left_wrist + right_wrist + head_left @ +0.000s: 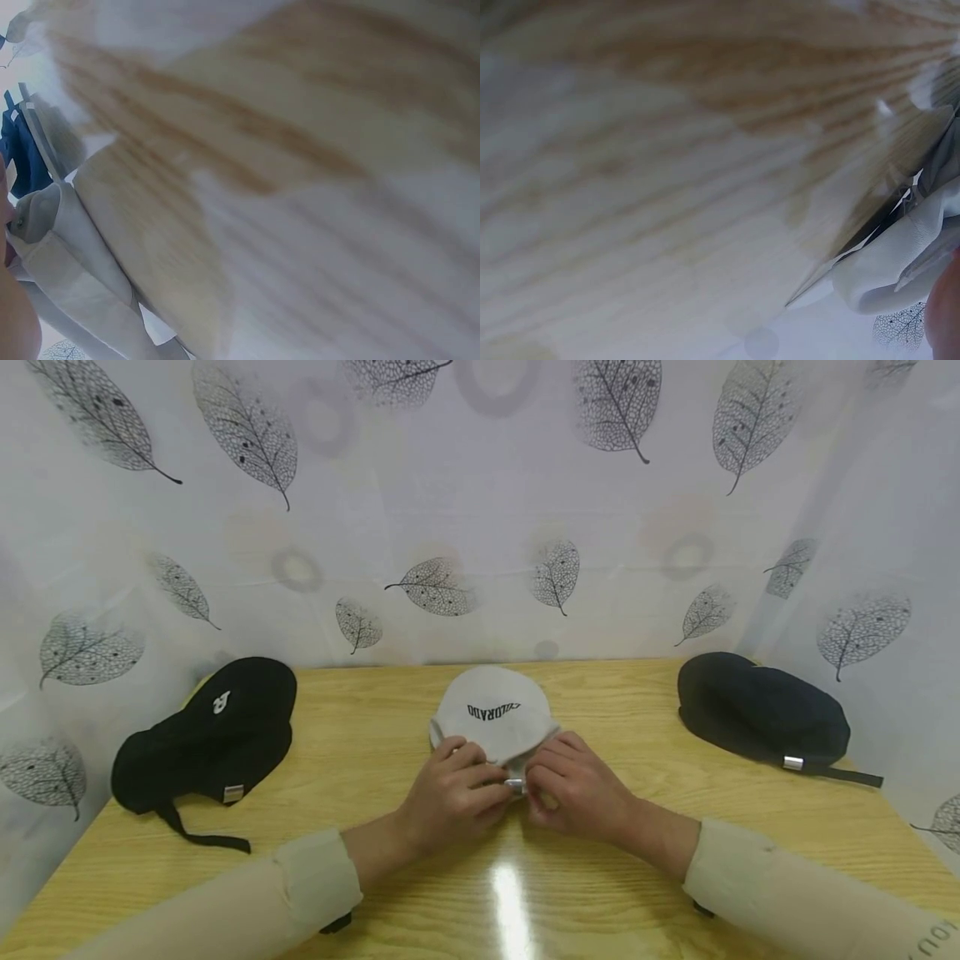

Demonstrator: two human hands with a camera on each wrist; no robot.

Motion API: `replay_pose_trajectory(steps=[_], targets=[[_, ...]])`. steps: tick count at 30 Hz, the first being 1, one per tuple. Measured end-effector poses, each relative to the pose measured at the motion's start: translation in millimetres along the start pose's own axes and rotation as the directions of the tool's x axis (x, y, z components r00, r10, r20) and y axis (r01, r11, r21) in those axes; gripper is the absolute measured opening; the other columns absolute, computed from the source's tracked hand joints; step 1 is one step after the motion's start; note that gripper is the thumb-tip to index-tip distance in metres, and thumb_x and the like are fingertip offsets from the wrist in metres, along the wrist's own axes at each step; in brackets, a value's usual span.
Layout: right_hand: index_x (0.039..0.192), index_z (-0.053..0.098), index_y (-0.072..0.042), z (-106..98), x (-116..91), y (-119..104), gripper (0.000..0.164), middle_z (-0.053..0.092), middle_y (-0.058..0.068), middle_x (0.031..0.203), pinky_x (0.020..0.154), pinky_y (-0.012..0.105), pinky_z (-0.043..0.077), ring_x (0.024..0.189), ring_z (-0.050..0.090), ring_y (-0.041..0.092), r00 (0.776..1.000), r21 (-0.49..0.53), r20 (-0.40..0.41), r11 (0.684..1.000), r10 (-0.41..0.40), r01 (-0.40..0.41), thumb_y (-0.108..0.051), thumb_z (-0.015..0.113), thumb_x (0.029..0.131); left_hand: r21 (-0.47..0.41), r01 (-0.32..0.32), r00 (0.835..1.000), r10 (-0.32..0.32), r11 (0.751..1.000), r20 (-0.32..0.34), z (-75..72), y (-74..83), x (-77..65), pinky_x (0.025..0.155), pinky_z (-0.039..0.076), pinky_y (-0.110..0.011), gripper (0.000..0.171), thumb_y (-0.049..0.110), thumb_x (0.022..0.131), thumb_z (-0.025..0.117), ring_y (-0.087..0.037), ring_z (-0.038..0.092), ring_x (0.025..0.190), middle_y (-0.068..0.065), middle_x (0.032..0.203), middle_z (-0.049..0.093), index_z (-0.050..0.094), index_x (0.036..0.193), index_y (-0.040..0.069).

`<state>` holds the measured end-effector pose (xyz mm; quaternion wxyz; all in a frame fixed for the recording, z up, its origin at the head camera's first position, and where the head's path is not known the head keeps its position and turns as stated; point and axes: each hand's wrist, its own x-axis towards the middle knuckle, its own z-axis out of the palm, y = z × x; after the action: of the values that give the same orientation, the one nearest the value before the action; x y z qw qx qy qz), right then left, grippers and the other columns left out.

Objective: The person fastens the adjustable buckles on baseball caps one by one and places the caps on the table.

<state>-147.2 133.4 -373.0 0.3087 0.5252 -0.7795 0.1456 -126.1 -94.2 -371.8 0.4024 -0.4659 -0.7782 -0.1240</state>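
Note:
A white cap (492,702) with dark COLORADO lettering, upside down in the head view, lies at the middle of the table. At its near edge my left hand (457,789) pinches the cap beside a small silver buckle (514,786). My right hand (577,789) has its fingers curled on the strap side, just right of the buckle. Both hands hide most of the strap. Only the cap's pale edge (82,277) shows in the left wrist view, and its fabric (889,262) in the right one, with a bit of fingers (943,315).
On the left of the wooden table (360,710) lies a black cap (225,727) with a white emblem, its strap hanging loose from a silver buckle. A dark cap (757,710) lies on the right, strap toward the edge. A leaf-patterned curtain (480,510) stands behind.

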Motion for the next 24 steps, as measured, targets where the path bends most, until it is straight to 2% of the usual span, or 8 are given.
replay_pose_trajectory(steps=[10, 15, 18, 24], targets=[[0.074, 0.058, -0.015, -2.0, -0.1, 0.3, 0.017, 0.062, -0.005, 0.080, 0.083, 0.033, 0.046, 0.082, 0.058, 0.013, 1.000, 0.024, -0.016, 1.000, 0.014, -0.014, -0.012, 0.073, 0.066, -0.052, 0.040, 0.999, -0.040, 0.998, -0.002, 0.3, 0.4, 0.8, 0.079, 0.048, -0.030, 0.011, 0.019, 0.076, 0.083, -0.013, 0.061, 0.079, 0.006, 0.088, 0.077, 0.080, 0.086, 0.018], [0.074, 0.058, -0.015, -1.7, 0.1, -0.9, 0.017, 0.062, -0.005, 0.080, 0.081, 0.032, 0.046, 0.081, 0.058, 0.013, 1.000, 0.038, -0.027, 0.999, 0.012, -0.011, -0.011, 0.073, 0.066, -0.095, 0.043, 0.999, -0.044, 0.995, -0.015, 0.2, 0.5, 1.1, 0.080, 0.049, -0.029, 0.009, 0.020, 0.077, 0.084, -0.012, 0.064, 0.082, 0.005, 0.092, 0.076, 0.078, 0.084, 0.017], [0.074, 0.058, -0.015, -0.9, 0.2, -1.0, 0.017, 0.062, -0.006, 0.079, 0.081, 0.032, 0.046, 0.081, 0.059, 0.012, 0.999, 0.049, -0.038, 0.999, 0.016, -0.014, -0.011, 0.072, 0.066, -0.095, 0.049, 0.999, -0.051, 0.994, -0.016, -0.2, 0.6, 1.0, 0.079, 0.050, -0.029, 0.011, 0.022, 0.078, 0.083, -0.012, 0.064, 0.081, 0.004, 0.088, 0.075, 0.075, 0.080, 0.016], [0.074, 0.058, -0.016, 1.0, 1.1, 0.0, 0.016, 0.060, -0.007, 0.078, 0.079, 0.030, 0.045, 0.079, 0.058, 0.011, 0.995, 0.078, -0.094, 0.997, 0.028, -0.020, -0.009, 0.069, 0.065, -0.083, 0.125, 0.992, -0.121, 0.989, 0.045, -2.5, 0.1, -1.1, 0.078, 0.050, -0.029, 0.019, 0.027, 0.075, 0.085, -0.012, 0.062, 0.078, 0.005, 0.081, 0.069, 0.070, 0.080, 0.015]])
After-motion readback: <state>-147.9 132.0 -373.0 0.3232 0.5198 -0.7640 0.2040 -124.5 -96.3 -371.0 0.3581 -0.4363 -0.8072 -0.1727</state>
